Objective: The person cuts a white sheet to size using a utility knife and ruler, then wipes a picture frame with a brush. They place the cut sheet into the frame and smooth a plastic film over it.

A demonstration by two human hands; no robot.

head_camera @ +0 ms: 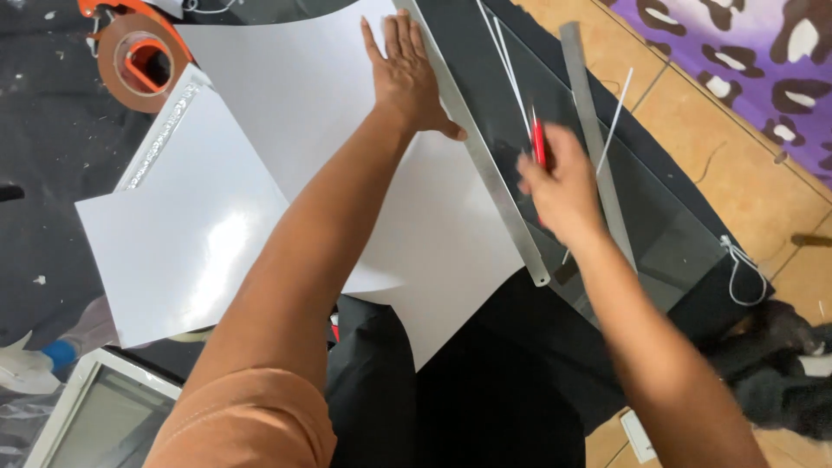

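Ruler (485,165) lies diagonal, upper-left to lower-right, on white sheet (303,104); left hand (406,74) flat, spread; right hand (563,186) grip pinching red cutter (538,143).

- White paper sheet (303,95), glossy white card (182,234) on the left
- Silver metal ruler (485,165)
- Red cutter (539,143)
- Brown tape roll (130,61), orange dispenser (100,7), far left
- Purple leopard-spotted fabric (745,52), far right
- Orange sleeve (251,425), near

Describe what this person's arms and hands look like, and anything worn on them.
Both forearms are bare down to the hands. The left hand and right hand show no gloves, rings, watch or bracelets. An orange short sleeve covers the left upper arm; the right arm's sleeve is out of view.
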